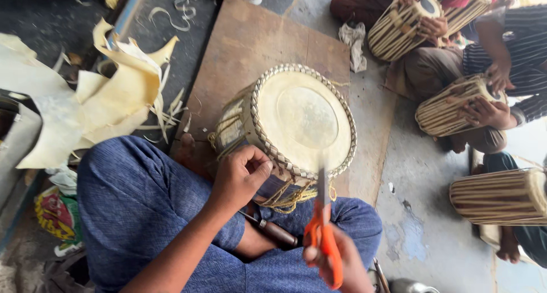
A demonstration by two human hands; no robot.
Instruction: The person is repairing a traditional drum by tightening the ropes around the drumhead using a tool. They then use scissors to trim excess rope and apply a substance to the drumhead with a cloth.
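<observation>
Right hand [342, 264] (cropped) grips scissors [323, 236] beside drum [296, 119].

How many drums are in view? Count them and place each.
4. One big drum stands before the person, left hand on its rim. Two are held by other people at upper right. One lies at the right edge. More may be hidden.

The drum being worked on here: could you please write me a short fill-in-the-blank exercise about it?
1. The right hand holds scissors with ____ handles.
2. The left hand grips the braided rim of the ____.
3. The drum rests on a flat wooden ____.

Missing words: orange; drum; board
</observation>
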